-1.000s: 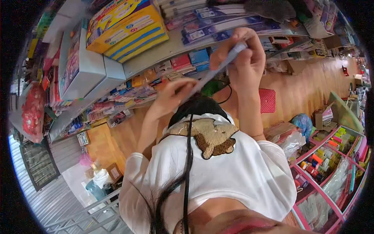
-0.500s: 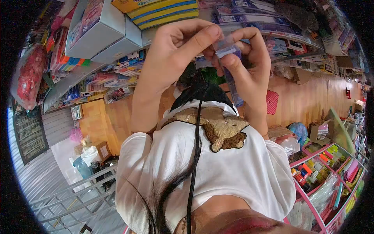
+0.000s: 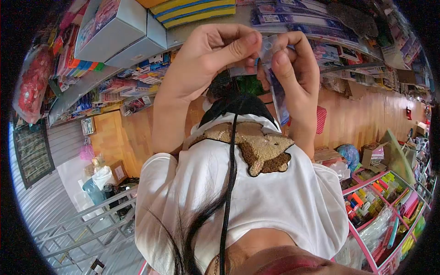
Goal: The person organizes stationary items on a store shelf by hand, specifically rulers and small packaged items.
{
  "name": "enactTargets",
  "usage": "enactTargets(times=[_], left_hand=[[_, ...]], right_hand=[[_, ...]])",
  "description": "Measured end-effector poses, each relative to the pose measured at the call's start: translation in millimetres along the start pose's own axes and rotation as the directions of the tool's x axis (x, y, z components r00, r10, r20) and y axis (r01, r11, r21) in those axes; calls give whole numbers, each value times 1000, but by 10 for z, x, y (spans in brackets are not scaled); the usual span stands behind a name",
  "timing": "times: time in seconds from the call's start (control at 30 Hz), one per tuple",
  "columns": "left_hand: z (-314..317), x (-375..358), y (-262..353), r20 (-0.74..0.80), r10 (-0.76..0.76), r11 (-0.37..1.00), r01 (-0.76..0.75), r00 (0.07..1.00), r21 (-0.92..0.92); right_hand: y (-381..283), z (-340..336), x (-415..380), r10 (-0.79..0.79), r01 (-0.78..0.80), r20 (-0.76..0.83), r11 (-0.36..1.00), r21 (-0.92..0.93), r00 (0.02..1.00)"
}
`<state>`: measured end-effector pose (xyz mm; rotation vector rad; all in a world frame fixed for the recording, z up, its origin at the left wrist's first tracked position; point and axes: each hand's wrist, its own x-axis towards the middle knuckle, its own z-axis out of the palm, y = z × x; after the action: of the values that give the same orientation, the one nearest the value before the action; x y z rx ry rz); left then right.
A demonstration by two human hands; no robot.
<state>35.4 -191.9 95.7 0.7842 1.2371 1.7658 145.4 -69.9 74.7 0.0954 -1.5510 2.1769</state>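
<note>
Our right hand (image 3: 300,85) is pinching the clear plastic sleeve (image 3: 277,95), long axis running toward the animal patch (image 3: 263,143), hole end pointing away; left hand (image 3: 201,64) is sitting half-curled alongside, grip unclear.

Here's a slim plastic packet (image 3: 279,97), see-through at its top, bluish further along, pinched in the right hand (image 3: 300,68)! Top end right beside the left hand's fingertips (image 3: 251,38), other end trailing past the right thumb.
</note>
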Motion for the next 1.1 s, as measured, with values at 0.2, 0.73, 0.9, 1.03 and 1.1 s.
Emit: enactTargets(times=[0.2, 0.73, 0.9, 1.03, 1.1], left_hand=[[63, -1, 2, -45, 4, 993, 1, 999, 118], [-31, 86, -236, -89, 69, 970, -46, 994, 240], [-90, 89, -276, -62, 46, 981, -33, 997, 194], [-131, 100, -324, -48, 43, 987, -35, 998, 157], [-134, 96, -354, -47, 36, 991, -29, 998, 133]], right_hand=[[21, -66, 1, -14, 17, 35, 998, -61, 999], [202, -146, 76, 102, -104, -21, 988, -111, 995], [207, -149, 84, 130, -131, -12, 985, -114, 991], [233, -178, 110, 152, -152, -14, 978, -146, 988], [239, -185, 99, 149, -152, -27, 972, -177, 988]])
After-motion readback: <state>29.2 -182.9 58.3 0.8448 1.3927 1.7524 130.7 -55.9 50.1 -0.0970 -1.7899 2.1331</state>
